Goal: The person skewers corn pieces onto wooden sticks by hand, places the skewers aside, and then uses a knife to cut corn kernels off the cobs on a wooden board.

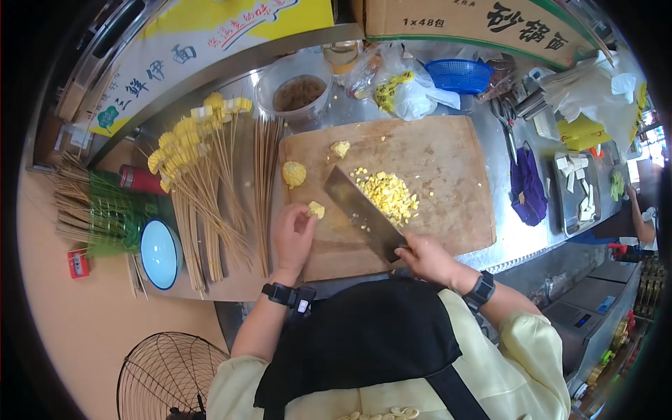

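My right hand (pixel 428 257) grips the handle of a cleaver (pixel 367 213), its wide blade slanting up and left over the wooden cutting board (pixel 441 150). Along the blade's right side lies a heap of loose yellow corn kernels (pixel 388 197). Between the fingertips of my left hand (pixel 294 234) is a small piece of corn cob (pixel 316 210), held over the board's left part. Beyond that hand sits a larger corn chunk (pixel 294 174) near the board's left edge. Another pale cob piece (pixel 340 148) lies above the cleaver's tip.
Left of the board are bundled bamboo skewers (pixel 264 196) and corn pieces on skewers (pixel 185 143). A light blue bowl (pixel 160 254) stands at the table's left edge. Behind are a plastic tub (pixel 294 87) and a blue basket (pixel 458 75); scissors (pixel 505 119) and a metal tray (pixel 577 192) lie right.
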### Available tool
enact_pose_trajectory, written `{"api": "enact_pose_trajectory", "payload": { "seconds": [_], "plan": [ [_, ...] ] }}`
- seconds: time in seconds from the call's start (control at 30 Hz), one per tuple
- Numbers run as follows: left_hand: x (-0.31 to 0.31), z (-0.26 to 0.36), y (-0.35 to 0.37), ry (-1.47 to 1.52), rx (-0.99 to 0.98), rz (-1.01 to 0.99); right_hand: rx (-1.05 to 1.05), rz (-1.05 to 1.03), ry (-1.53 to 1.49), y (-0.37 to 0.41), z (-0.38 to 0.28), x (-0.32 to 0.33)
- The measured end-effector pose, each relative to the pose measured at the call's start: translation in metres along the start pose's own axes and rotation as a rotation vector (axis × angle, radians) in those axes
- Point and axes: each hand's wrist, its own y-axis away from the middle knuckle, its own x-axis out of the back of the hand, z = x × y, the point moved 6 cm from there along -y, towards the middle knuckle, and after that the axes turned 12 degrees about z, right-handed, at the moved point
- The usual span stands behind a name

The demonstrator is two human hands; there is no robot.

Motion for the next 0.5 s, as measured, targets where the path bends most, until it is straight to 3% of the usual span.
{"api": "enact_pose_trajectory", "payload": {
  "seconds": [0.03,0.13,0.23,0.33,0.4,0.5],
  "plan": [
    [-0.004,0.001,-0.006,-0.013,-0.016,-0.019,-0.071,-0.043,-0.038,-0.002,-0.003,-0.001],
    [-0.011,0.003,-0.022,-0.081,-0.067,-0.070,0.287,0.125,0.121,-0.015,0.021,-0.004],
    [-0.009,-0.001,-0.028,-0.162,-0.106,-0.097,0.434,0.306,0.179,-0.015,0.033,0.007],
    [-0.011,-0.002,-0.037,-0.167,-0.111,-0.079,0.253,0.269,0.074,-0.013,0.038,0.013],
    [-0.016,-0.002,-0.042,-0.165,-0.087,-0.079,0.238,0.261,0.071,-0.013,0.040,0.012],
    [-0.035,0.000,-0.050,-0.171,-0.202,-0.109,0.145,0.242,0.066,-0.010,0.040,0.010]
  ]
}}
